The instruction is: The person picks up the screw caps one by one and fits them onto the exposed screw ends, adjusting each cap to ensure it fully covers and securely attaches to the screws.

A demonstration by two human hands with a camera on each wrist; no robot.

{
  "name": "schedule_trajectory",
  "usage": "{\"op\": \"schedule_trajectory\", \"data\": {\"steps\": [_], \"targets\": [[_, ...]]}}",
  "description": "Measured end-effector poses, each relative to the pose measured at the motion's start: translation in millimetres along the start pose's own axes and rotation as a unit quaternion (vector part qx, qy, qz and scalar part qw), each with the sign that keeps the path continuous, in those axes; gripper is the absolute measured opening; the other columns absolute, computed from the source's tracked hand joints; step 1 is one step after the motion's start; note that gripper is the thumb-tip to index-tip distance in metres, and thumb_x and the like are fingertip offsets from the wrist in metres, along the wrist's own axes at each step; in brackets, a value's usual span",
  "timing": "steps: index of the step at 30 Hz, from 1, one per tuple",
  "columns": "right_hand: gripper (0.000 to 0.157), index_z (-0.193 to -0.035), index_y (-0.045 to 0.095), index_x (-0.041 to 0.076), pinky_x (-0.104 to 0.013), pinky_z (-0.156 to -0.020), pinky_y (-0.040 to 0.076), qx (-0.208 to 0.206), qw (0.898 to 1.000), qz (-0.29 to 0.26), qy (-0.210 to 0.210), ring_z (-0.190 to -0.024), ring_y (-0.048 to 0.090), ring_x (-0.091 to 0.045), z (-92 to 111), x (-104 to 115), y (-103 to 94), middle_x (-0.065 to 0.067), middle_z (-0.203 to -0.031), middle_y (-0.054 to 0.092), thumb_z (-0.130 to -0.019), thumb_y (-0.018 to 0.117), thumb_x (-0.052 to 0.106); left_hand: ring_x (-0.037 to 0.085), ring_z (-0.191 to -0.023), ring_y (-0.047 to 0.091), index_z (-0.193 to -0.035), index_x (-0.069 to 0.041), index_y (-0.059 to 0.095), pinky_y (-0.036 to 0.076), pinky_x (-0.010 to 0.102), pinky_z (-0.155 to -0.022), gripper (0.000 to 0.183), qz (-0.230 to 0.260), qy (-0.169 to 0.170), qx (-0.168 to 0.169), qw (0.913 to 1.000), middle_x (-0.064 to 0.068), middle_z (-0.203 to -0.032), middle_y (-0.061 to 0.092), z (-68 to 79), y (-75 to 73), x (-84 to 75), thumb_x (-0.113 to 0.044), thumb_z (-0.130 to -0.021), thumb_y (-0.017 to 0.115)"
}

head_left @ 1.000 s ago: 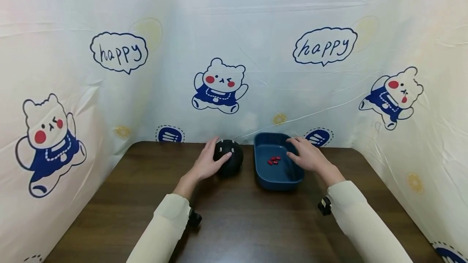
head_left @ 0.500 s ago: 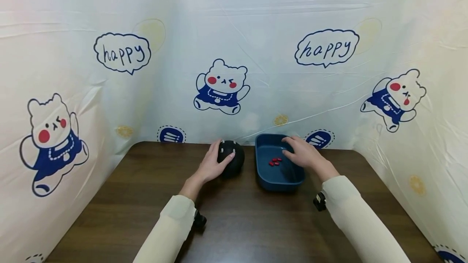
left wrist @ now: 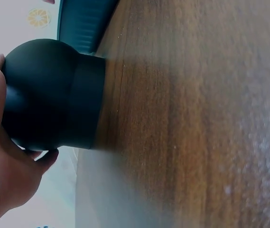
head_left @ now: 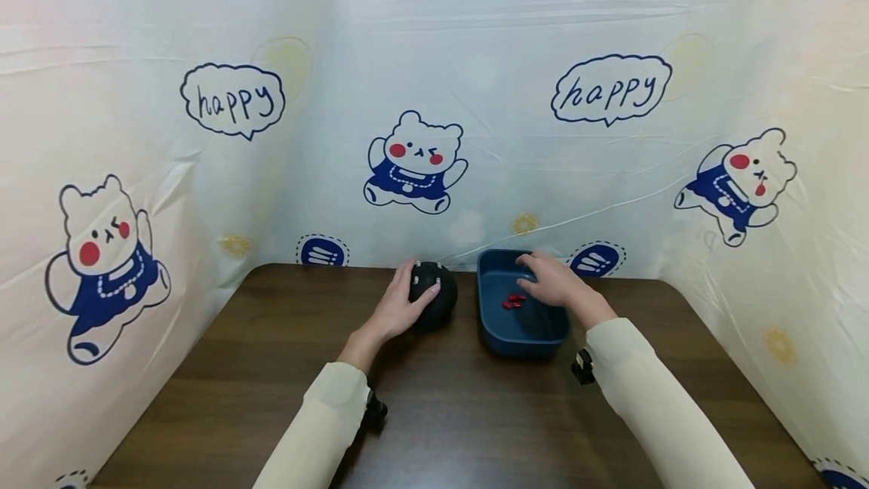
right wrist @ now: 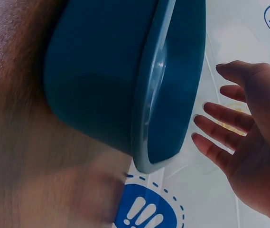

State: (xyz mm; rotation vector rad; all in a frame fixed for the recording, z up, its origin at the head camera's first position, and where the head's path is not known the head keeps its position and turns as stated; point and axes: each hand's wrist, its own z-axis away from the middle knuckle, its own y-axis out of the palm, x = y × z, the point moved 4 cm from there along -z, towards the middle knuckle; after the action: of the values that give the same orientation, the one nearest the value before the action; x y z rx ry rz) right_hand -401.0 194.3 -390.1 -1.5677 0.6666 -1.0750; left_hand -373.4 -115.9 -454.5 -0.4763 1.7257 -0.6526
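Left hand (head_left: 397, 308) clasps the black ball (head_left: 439, 309) at twelve o'clock on the table (head_left: 448, 413); right hand (head_left: 553, 281), fingers spread, hangs over the blue bin (head_left: 523, 347) at one o'clock, red pieces (head_left: 514, 298) inside. Apparent step: lining up; picking one calls for lowering, then pinching.

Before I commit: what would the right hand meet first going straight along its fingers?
Likely the inside of the blue bin; depth leaves unclear whether the red pieces come first.

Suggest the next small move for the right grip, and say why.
Probably lower the right grip toward the small red pieces in the blue box: it hangs open above the box, empty, while the left grip holds the round black thing.
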Motion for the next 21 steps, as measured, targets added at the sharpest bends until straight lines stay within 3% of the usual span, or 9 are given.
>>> {"op": "schedule_trajectory", "data": {"steps": [10,15,21], "targets": [[0.048,-0.143,0.051,-0.005,-0.057,-0.103,0.046,0.029,0.999,-0.028,-0.005,-0.12,0.057,-0.041,-15.0,-5.3,11.0,-0.028,-0.134,0.059,-0.103,0.06,0.021,0.031,-0.144,0.036,-0.162,-0.017,0.015,0.03,0.057,-0.118,0.093,0.011,0.001,0.007,0.9999,0.009,-0.166,0.023,-0.6,1.1,0.4,-0.071,-0.095,0.051],[0.05,-0.144,0.049,-0.006,-0.057,-0.103,0.047,0.056,0.997,-0.041,0.033,-0.123,0.057,-0.041,-18.6,-10.4,19.0,-0.028,-0.137,0.057,-0.103,0.059,0.02,0.031,-0.144,0.036,-0.162,-0.017,0.016,0.03,0.057,-0.118,0.094,0.011,-0.003,0.012,0.9999,0.009,-0.166,0.022,1.0,0.7,-1.6,-0.072,-0.095,0.052],[0.049,-0.14,0.051,-0.011,-0.056,-0.103,0.047,0.058,0.994,-0.041,0.085,-0.124,0.056,-0.044,-23.0,-16.0,26.4,-0.031,-0.137,0.056,-0.102,0.059,0.02,0.033,-0.144,0.035,-0.162,-0.015,0.016,0.03,0.058,-0.118,0.094,0.007,-0.002,0.006,1.0,0.012,-0.166,0.022,0.0,0.3,0.2,-0.071,-0.095,0.051]]}}
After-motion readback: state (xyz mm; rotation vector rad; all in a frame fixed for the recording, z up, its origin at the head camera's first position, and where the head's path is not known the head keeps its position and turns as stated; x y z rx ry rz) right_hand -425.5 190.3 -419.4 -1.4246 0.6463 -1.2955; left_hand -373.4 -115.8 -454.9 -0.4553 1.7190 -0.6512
